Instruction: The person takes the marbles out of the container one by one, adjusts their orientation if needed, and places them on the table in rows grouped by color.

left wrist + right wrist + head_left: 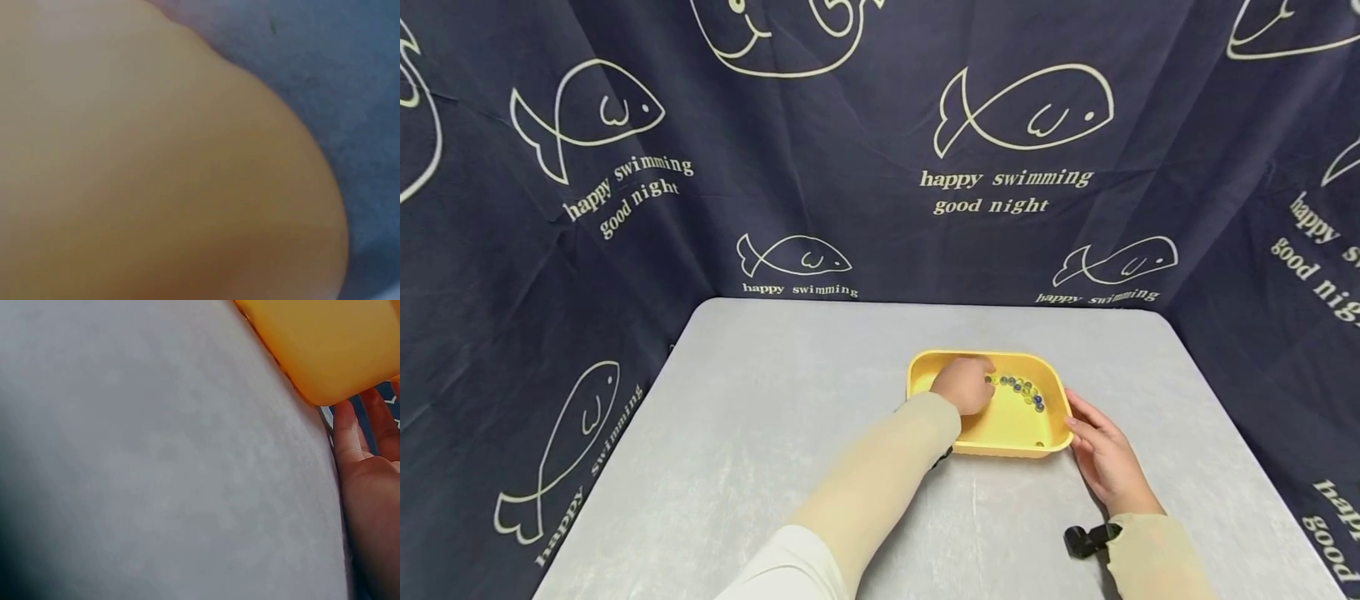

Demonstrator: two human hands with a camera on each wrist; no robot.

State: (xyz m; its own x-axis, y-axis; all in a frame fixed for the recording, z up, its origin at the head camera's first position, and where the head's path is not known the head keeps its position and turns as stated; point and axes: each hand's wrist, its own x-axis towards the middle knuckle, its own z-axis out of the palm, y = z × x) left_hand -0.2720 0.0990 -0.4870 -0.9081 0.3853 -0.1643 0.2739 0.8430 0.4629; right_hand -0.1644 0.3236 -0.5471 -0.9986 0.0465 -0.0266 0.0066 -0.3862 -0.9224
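A yellow plastic box (1007,425) stands on the grey table, with several small blue and yellow glass marbles (1027,389) in a curved row on its floor. One more marble (1039,444) lies apart near the front right corner. Into the box's left part reaches my left hand (962,385), by the left end of the row; its fingertips are mostly hidden. A blurred yellow surface (156,156) fills most of the left wrist view. Outside the right wall, my right hand (1105,458) touches the box with its thumb and extended fingers.
The pale grey table (760,400) extends around the box. A dark blue curtain (850,167) with fish drawings and lettering surrounds its back and sides. A black wrist device (1084,540) sits on the right sleeve.
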